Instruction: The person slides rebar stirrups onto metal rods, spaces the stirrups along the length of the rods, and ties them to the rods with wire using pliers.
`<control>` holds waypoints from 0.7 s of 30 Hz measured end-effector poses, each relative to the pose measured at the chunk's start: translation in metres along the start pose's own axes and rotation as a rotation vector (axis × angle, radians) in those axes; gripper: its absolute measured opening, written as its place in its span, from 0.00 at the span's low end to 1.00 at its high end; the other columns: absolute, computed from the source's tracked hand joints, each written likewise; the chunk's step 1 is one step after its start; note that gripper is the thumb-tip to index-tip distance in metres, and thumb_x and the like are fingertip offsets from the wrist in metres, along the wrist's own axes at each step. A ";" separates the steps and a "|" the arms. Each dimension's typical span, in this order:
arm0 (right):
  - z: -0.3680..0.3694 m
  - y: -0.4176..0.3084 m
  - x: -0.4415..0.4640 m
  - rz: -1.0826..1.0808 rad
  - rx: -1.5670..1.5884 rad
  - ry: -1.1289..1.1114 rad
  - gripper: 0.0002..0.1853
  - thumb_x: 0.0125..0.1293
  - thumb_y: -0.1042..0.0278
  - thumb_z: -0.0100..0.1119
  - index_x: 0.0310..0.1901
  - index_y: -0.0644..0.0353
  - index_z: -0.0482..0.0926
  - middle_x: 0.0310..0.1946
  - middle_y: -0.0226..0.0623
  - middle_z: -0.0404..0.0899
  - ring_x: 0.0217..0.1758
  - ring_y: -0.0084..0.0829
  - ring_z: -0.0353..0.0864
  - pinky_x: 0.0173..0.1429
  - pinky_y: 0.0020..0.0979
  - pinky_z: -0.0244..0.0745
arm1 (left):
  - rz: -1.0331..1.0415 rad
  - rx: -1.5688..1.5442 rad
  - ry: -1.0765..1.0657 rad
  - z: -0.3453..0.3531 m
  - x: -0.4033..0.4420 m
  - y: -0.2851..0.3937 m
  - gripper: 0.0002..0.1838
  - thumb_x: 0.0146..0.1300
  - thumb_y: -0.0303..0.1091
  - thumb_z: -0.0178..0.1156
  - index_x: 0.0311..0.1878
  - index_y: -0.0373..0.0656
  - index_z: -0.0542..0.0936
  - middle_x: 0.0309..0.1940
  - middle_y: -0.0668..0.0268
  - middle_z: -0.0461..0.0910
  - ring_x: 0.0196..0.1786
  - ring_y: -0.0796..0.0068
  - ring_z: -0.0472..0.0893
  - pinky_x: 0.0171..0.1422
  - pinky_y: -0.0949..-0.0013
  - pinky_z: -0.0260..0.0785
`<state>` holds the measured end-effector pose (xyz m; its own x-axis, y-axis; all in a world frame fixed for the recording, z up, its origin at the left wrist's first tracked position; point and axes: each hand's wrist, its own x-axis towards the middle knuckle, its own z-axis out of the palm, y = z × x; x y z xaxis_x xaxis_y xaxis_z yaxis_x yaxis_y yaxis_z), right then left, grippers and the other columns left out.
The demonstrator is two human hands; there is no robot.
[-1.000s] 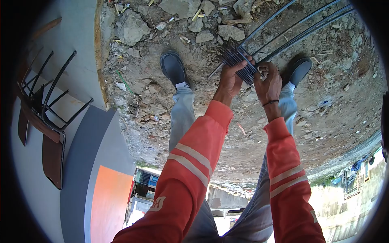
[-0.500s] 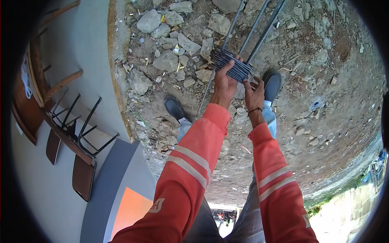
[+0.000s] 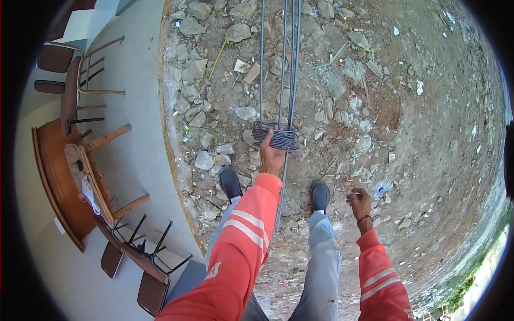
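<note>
A bundle of dark metal stirrups (image 3: 286,140), stacked close together, sits around several long steel bars (image 3: 284,64) that run away from me over the ground. My left hand (image 3: 273,155) grips the bundle's near left side, thumb on top; its other fingers are mostly hidden beneath. Off to the right, clear of the metal, my right hand (image 3: 361,206) hangs over the soil with loosely bent fingers and nothing visible in it. A bar end comes out below the bundle towards my feet.
Broken stones (image 3: 238,32) and rubble cover the ground. My shoes (image 3: 319,197) stand either side of the bar end. At left, a raised concrete floor (image 3: 139,69) carries brown chairs (image 3: 152,294) and a wooden table (image 3: 59,176).
My right hand has let go of the stirrups and moved right and back. My left hand still holds them; the view has shifted, and the bars now point straight ahead.
</note>
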<state>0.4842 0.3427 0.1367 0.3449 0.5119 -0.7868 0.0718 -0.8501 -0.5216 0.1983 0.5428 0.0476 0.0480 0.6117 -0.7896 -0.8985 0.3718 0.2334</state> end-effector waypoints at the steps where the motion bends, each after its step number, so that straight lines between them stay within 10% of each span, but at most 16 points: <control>1: -0.014 0.002 0.002 0.014 -0.040 0.006 0.14 0.62 0.69 0.56 0.46 0.69 0.77 0.27 0.45 0.83 0.31 0.33 0.86 0.36 0.29 0.83 | 0.004 0.009 0.035 0.009 0.009 0.001 0.13 0.64 0.34 0.64 0.50 0.43 0.78 0.44 0.65 0.82 0.51 0.68 0.79 0.61 0.54 0.73; 8: -0.040 -0.071 -0.014 0.328 -0.207 0.087 0.15 0.57 0.68 0.60 0.43 0.69 0.79 0.29 0.50 0.85 0.32 0.35 0.88 0.37 0.31 0.84 | -0.072 -0.083 0.040 0.113 0.086 0.025 0.11 0.64 0.34 0.65 0.46 0.43 0.78 0.42 0.67 0.81 0.52 0.69 0.79 0.62 0.57 0.72; 21: 0.090 -0.549 0.168 -0.359 -0.415 -0.039 0.14 0.63 0.64 0.59 0.47 0.63 0.78 0.38 0.45 0.84 0.42 0.39 0.86 0.49 0.36 0.80 | -0.268 -0.117 0.149 0.254 0.174 0.064 0.07 0.66 0.31 0.62 0.45 0.43 0.79 0.42 0.67 0.81 0.48 0.68 0.81 0.58 0.62 0.73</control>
<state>0.4190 0.9065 0.2608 0.1964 0.7762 -0.5992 0.5442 -0.5946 -0.5919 0.2602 0.8507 0.0693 0.2328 0.3911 -0.8904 -0.9069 0.4179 -0.0535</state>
